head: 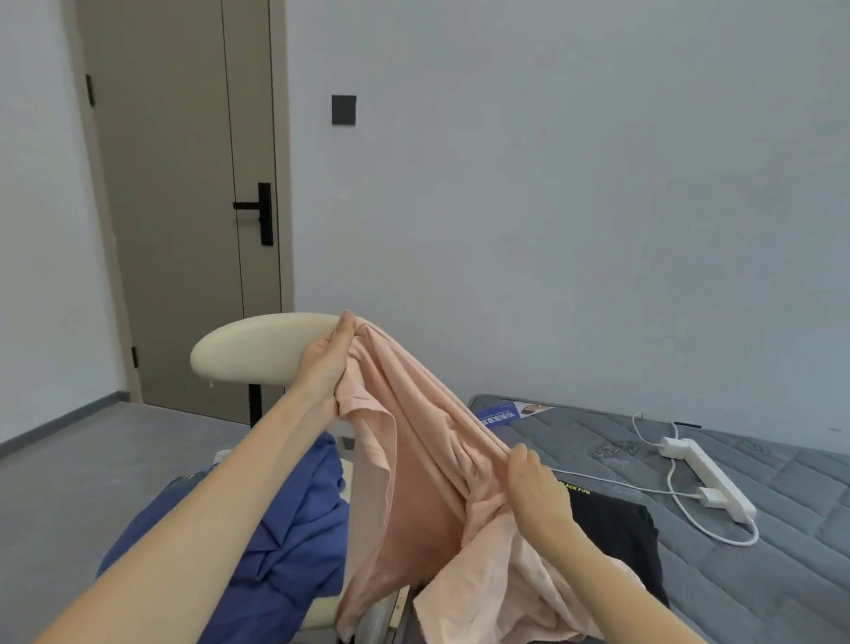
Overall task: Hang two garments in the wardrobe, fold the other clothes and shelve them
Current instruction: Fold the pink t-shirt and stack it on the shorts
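Door (174,185) at far left, closed. Next, cream chair back (244,347), with blue garment (294,526) heaped over the seat below. Left hand (324,366) raised in front of that chair back, fingers curled tight round one bunched end of pink garment (405,468). Cloth stretched down and rightward from there, loose tails drooping onto the bed edge. Right hand (535,480) lower, fingers closed round another bunched part. Further right, black garment (618,534) lying flat on grey mattress (768,586), then white power strip (706,469) with its cord. Probably sorting out the pink piece before folding or hanging; hard to tell which. Next: find shoulders or hem, shake it flat, keep the tails off the floor. Wardrobe not in view.
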Tool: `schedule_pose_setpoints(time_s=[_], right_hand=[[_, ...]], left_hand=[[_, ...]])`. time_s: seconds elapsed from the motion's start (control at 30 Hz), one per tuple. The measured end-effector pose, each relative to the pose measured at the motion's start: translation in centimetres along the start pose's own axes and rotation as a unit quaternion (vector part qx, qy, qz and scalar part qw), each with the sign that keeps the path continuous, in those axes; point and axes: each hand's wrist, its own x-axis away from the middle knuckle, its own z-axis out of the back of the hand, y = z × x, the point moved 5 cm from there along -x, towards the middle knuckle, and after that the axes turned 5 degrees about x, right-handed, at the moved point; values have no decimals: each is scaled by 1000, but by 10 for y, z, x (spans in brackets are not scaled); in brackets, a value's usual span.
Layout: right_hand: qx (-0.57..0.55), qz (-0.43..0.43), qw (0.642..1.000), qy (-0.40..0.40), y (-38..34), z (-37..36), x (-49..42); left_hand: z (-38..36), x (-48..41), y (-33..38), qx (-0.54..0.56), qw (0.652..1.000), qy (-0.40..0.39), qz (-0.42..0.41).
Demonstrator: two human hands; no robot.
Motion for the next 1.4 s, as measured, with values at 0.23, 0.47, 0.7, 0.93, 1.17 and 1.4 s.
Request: schedule_pose_setpoints(time_s=[0.23,0.47,0.7,0.93,1.17,1.4], right_hand=[[-317,-126,940,3,27,16,-19],[-491,-141,831,221,38,93,-37],[-234,32,907,350,25,132,-15],[-24,57,940,336,40,156,-14],[-77,36,865,494,66,280,-2],[-73,6,790,609,93,393,37]], left_hand=[[14,-10,18,3,999,15,-35],[39,-12,20,-17,995,78,-57],[49,-6,33,-149,965,105,-190],[31,9,57,-239,908,120,-323],[-32,26,135,-187,875,86,-439],[-92,66,217,-122,856,44,-501]])
